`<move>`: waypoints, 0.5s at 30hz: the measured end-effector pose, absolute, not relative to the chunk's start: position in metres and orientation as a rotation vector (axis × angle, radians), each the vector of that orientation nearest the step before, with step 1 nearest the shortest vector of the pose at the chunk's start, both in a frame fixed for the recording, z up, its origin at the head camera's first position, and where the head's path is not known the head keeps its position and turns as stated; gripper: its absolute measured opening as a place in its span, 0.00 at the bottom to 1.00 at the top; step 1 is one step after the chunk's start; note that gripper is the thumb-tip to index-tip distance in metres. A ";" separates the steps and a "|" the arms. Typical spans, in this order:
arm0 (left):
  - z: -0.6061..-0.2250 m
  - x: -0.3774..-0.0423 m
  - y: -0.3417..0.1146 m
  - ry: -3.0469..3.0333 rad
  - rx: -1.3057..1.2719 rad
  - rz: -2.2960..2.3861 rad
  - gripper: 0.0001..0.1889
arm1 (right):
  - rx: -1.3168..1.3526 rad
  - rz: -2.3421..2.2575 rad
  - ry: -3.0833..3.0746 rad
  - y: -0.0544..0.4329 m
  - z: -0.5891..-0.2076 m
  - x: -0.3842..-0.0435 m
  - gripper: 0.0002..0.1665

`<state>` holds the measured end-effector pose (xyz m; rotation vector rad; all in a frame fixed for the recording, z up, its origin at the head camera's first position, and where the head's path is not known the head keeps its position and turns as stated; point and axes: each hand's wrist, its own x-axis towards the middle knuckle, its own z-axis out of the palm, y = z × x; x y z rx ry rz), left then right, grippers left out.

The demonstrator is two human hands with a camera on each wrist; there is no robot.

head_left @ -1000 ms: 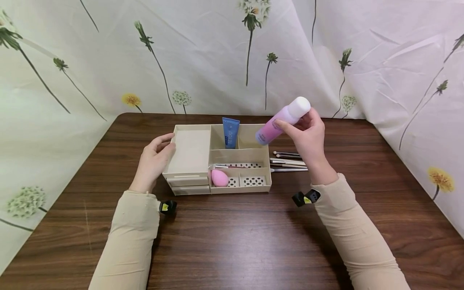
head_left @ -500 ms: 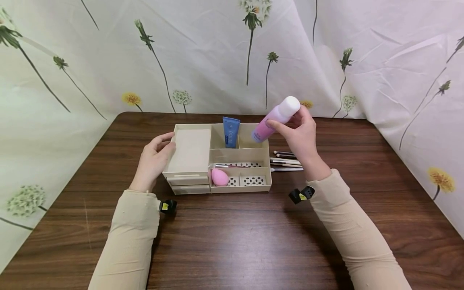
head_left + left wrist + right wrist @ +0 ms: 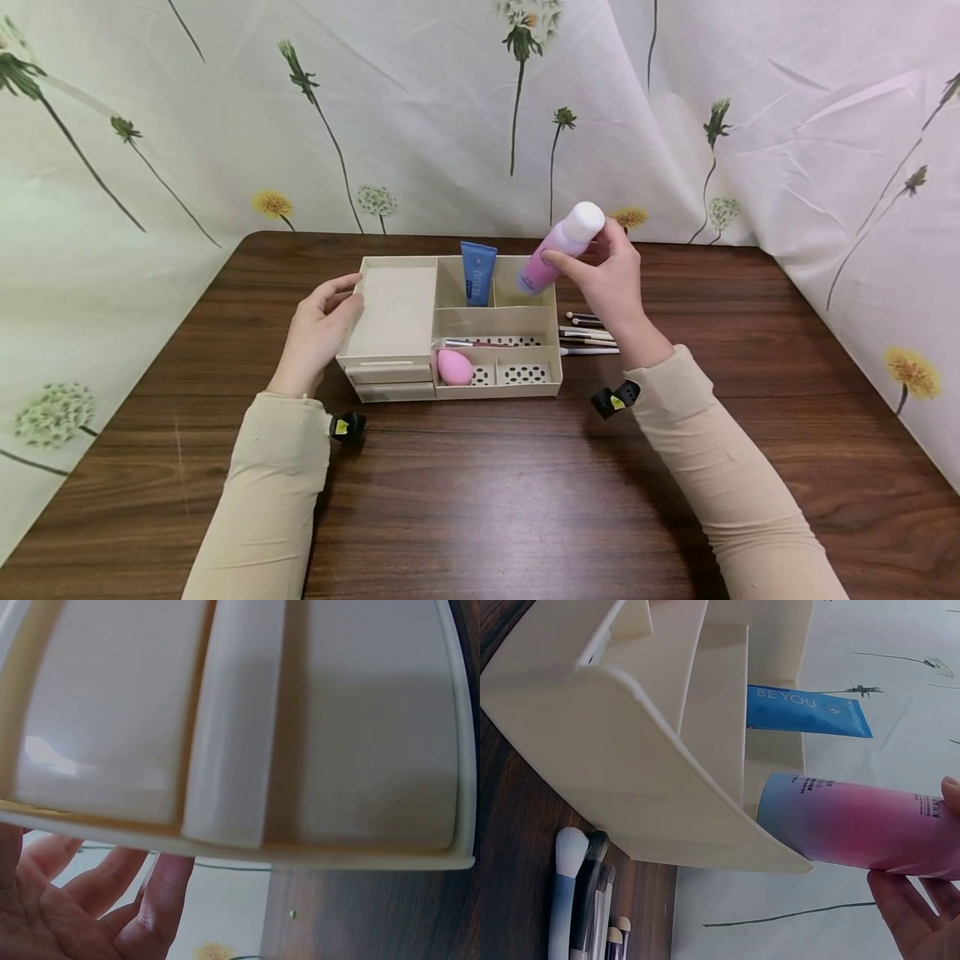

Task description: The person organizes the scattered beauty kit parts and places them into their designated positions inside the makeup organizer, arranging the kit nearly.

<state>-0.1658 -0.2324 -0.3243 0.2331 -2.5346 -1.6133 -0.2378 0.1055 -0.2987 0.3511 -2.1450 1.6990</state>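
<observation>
My right hand [image 3: 617, 283] grips a pink-and-lilac spray bottle [image 3: 551, 257] with a white cap, thumb on the near side. The bottle leans, its base over the back right compartment of a cream makeup organizer [image 3: 393, 308]. In the right wrist view, the bottle's blue-tinted base [image 3: 780, 810] is at the organizer's side wall; whether they touch I cannot tell. My left hand [image 3: 317, 325] rests against the organizer's left side with its fingers along the wall. A blue tube [image 3: 477, 275] stands in the back compartment beside the bottle.
A pink makeup sponge [image 3: 454, 368] sits in the front left compartment, and a brush [image 3: 474, 343] lies in the middle one. Several makeup brushes [image 3: 588, 335] lie on the brown table [image 3: 480, 500] right of the organizer. A flowered cloth [image 3: 435, 108] hangs behind.
My right hand has moved left with the spray bottle, bringing its base from the organizer's right edge to above the back right compartment. The left hand and organizer have stayed put.
</observation>
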 end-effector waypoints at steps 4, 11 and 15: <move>-0.325 -0.166 -0.233 -2.536 0.219 -1.608 0.26 | 0.358 1.670 -2.203 0.103 -0.299 -0.240 0.35; -0.325 -0.166 -0.233 -2.540 0.214 -1.592 0.26 | 0.348 1.604 -2.322 0.096 -0.298 -0.243 0.34; -0.325 -0.166 -0.233 -2.538 0.212 -1.587 0.26 | 0.348 1.583 -2.355 0.093 -0.298 -0.245 0.33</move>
